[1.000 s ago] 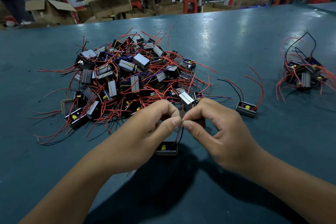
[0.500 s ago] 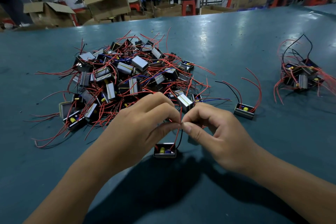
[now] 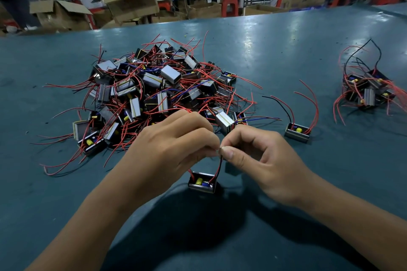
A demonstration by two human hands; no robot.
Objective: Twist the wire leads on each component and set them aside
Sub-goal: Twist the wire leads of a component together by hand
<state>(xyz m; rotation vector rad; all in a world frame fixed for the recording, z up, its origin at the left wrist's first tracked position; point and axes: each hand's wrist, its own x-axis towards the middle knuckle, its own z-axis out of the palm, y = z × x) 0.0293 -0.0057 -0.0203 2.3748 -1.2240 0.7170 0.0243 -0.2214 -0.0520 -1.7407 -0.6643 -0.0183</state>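
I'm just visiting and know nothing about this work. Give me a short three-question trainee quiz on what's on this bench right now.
1. True or false: both hands pinch the wire leads of the component nearest the camera.
2. Where does the big heap lie relative to the small pile: A left, B right, C behind?
3. Fill in: one single component lies apart on the ___ table.

Key: 1 true, the left hand and right hand meet at the leads; 2 A; 3 teal.
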